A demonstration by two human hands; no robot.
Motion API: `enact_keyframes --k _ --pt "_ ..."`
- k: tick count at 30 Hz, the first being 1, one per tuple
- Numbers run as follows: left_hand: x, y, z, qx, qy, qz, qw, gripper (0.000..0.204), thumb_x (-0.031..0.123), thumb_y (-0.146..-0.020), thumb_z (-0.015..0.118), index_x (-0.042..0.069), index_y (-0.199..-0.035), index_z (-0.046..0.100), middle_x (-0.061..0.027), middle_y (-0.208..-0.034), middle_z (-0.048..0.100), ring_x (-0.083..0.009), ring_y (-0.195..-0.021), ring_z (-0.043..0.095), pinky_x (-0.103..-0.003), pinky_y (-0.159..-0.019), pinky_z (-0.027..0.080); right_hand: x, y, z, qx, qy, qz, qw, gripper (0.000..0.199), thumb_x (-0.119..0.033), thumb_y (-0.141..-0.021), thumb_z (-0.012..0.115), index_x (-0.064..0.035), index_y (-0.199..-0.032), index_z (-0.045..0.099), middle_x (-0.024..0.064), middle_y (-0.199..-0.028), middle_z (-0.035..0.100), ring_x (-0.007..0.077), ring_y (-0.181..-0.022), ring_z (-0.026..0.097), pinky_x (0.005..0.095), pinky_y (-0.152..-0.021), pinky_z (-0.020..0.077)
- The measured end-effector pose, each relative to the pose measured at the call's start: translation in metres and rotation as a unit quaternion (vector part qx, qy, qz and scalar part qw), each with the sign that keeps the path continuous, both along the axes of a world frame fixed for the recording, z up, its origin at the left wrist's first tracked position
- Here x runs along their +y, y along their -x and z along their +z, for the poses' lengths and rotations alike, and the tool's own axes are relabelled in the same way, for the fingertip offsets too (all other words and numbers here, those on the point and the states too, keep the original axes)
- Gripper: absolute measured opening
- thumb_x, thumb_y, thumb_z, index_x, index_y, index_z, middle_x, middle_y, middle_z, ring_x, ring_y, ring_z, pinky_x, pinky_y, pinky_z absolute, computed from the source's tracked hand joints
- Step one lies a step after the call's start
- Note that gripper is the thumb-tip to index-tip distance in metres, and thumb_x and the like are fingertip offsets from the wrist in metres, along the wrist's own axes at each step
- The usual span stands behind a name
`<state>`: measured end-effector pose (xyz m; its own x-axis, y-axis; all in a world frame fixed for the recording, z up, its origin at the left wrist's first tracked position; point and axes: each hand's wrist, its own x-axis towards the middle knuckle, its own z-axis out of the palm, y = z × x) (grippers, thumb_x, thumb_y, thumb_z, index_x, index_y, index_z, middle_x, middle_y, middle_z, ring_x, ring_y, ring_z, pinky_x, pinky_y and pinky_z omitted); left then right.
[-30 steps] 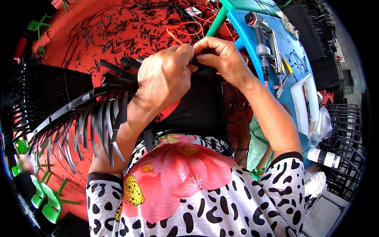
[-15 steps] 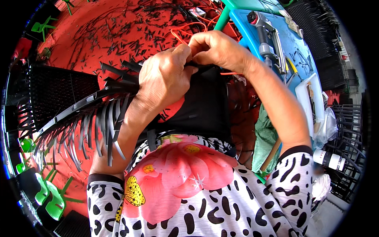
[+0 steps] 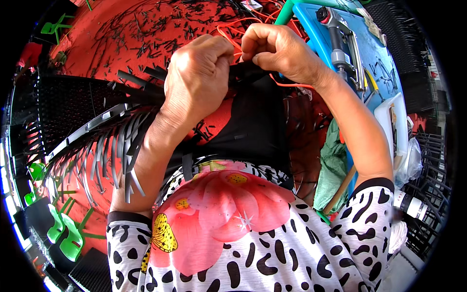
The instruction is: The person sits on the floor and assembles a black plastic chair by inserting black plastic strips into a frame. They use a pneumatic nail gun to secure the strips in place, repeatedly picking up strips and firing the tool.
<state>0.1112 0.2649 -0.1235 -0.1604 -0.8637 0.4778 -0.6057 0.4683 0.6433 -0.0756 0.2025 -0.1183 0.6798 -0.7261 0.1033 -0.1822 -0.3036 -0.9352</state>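
In front of me, above my lap, my left hand [image 3: 199, 73] is closed, its back toward me; its fingertips are hidden. My right hand [image 3: 284, 53] is a little to the right, thumb and fingers pinched at a dark strip [image 3: 245, 71] that spans the gap between the hands. This strip appears to be part of a black woven piece whose loose flat strip ends [image 3: 114, 141] fan out left of my left forearm. A pale curved edge [image 3: 90, 127] runs along that fringe. Black fabric [image 3: 258, 121] covers my lap below the hands.
To the right, a blue table [image 3: 311, 19] carries a power tool [image 3: 336, 44], yellow-handled pliers [image 3: 372, 80] and a white tray [image 3: 401, 124]. An orange cord [image 3: 296, 85] loops behind my right hand. Black scraps litter the red floor [image 3: 97, 44]. Green chairs [image 3: 73, 238] stand at left.
My hands have drawn apart, the right one moving up and right and the left one slightly up, so the dark strip shows between them. The view has shifted slightly.
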Motion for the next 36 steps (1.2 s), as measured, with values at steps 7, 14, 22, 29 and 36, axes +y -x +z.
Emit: enact_keyframes --k 7,14,22,29,36 --pt "-0.005 -0.001 -0.002 -0.064 0.035 -0.003 0.997 0.008 -0.006 -0.079 0.057 -0.001 -0.084 0.062 -0.0128 -0.077 0.063 -0.0233 -0.07 0.065 -0.029 -0.064 0.049 0.013 -0.007 -0.011 0.001 0.195 -0.032 0.98 0.015 0.002 -0.075 0.051 0.0011 -0.088 0.06 0.0055 -0.075 0.061 0.0088 -0.072 0.057 0.0261 -0.068 0.0481" --pt "0.002 -0.003 0.005 -0.055 -0.066 -0.044 0.995 0.016 -0.004 -0.079 0.059 -0.001 -0.094 0.064 -0.0147 -0.083 0.066 -0.0241 -0.077 0.066 -0.03 -0.069 0.05 0.015 -0.001 -0.012 -0.007 0.107 -0.049 0.993 0.014 0.001 -0.076 0.052 0.0008 -0.088 0.059 0.0063 -0.073 0.062 0.0096 -0.07 0.058 0.0263 -0.065 0.0475" --pt "0.002 -0.014 0.01 -0.063 -0.119 -0.105 0.985 0.019 -0.001 -0.077 0.062 0.0 -0.095 0.065 -0.016 -0.084 0.065 -0.0307 -0.079 0.065 -0.033 -0.071 0.05 0.028 -0.002 -0.001 0.019 0.272 -0.032 0.962 0.019 -0.01 -0.076 0.065 -0.0004 -0.091 0.059 0.0115 -0.083 0.061 0.0255 -0.08 0.062 0.0335 -0.071 0.0487" --pt "-0.002 -0.013 0.016 -0.078 -0.063 -0.126 0.987 0.02 0.004 -0.073 0.064 0.004 -0.093 0.064 -0.0131 -0.088 0.064 -0.0321 -0.085 0.063 -0.038 -0.074 0.051 0.022 0.005 -0.012 0.068 0.037 -0.064 0.995 0.026 -0.027 -0.09 0.061 -0.0016 -0.092 0.063 0.0101 -0.073 0.06 0.0131 -0.069 0.058 0.0288 -0.066 0.0475" --pt "0.01 -0.012 0.013 -0.064 -0.043 -0.086 0.993 0.018 0.006 -0.077 0.065 0.006 -0.095 0.066 -0.0068 -0.098 0.06 -0.0287 -0.084 0.064 -0.037 -0.068 0.053 -0.006 0.004 0.008 0.166 -0.102 0.105 0.975 0.032 -0.029 -0.092 0.059 0.0013 -0.1 0.066 0.0019 -0.085 0.065 0.0071 -0.083 0.055 0.0265 -0.076 0.0456"
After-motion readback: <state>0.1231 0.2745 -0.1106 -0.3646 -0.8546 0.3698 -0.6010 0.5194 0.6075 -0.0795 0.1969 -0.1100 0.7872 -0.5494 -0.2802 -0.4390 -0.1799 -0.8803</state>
